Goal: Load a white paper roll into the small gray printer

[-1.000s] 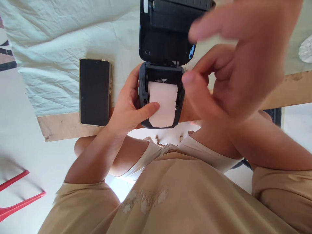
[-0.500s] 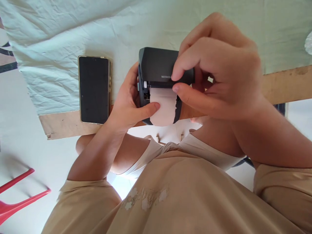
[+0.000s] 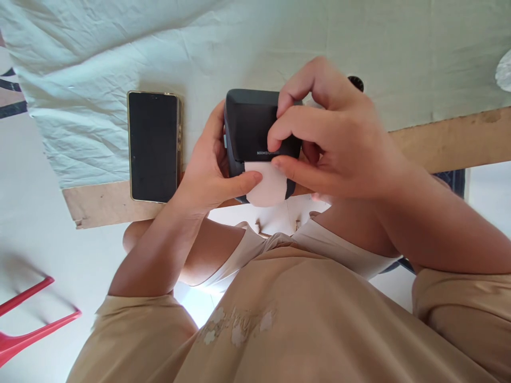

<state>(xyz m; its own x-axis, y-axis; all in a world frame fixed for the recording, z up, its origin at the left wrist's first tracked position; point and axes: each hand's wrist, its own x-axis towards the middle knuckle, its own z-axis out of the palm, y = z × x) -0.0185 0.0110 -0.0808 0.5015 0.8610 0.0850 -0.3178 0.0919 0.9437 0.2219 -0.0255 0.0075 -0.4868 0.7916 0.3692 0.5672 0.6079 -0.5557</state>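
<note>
A dark label printer (image 3: 251, 125) with a NIIMBOT mark is held over the table's near edge. My left hand (image 3: 211, 170) wraps round its left side, the thumb pressing on a strip of white label paper (image 3: 267, 186) that sticks out toward me. The printer's lid lies down over the paper, nearly or fully closed. My right hand (image 3: 323, 133) has its thumb and index finger at the lid's front edge, by the lettering; its other fingers curl beside the printer's right side and partly hide it.
A phone (image 3: 154, 146) with a dark screen lies left of the printer on the pale green cloth (image 3: 120, 48). Behind my right hand shows a small black round thing (image 3: 356, 83). The bare wooden table edge (image 3: 107, 205) runs in front. Red legs (image 3: 40, 330) stand at lower left.
The printer's lid has swung down toward me, covering the inner parts that showed before. My right hand has moved down and left with it. My left hand stays in place.
</note>
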